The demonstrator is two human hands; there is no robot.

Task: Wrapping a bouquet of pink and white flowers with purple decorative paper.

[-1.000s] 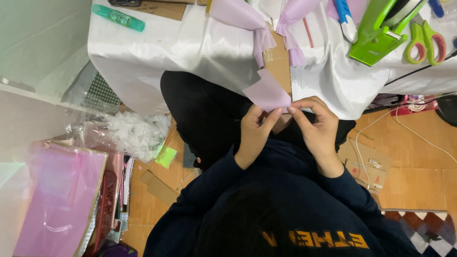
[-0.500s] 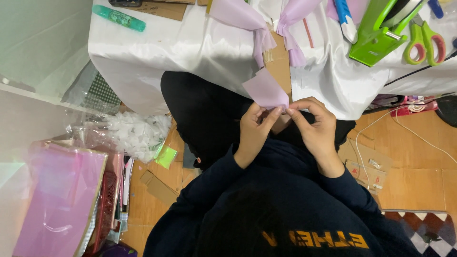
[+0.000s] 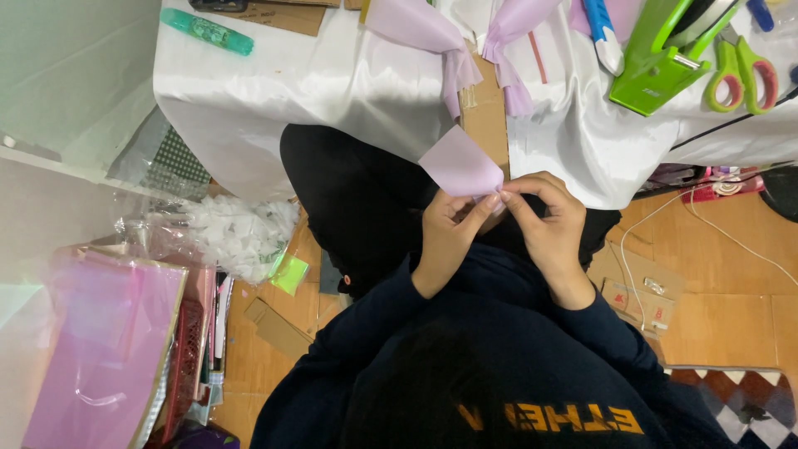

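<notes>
A: Start at the left. What's over there?

B: A pink bag (image 3: 100, 349) on the floor, and just right of it a clear bag of white scraps (image 3: 229, 233). Up on the table (image 3: 332, 91), under a white cloth, lies a teal tube (image 3: 206, 31).

A: And the hands?

B: Both are raised together below the table's edge. The left hand (image 3: 447, 241) and the right hand (image 3: 544, 229) meet at the fingertips, each pinching the gathered narrow end of a lilac paper cone (image 3: 461, 165). The cone's wide end points up and to the left, tilted, held in the air over the dark lap (it touches nothing but the fingers).

A: Further right?

B: On the table, two more lilac cones (image 3: 465, 41) beside a strip of cardboard (image 3: 484, 116), then a green stapler (image 3: 665, 54), then green-and-pink scissors (image 3: 740, 71) at the far right.
</notes>
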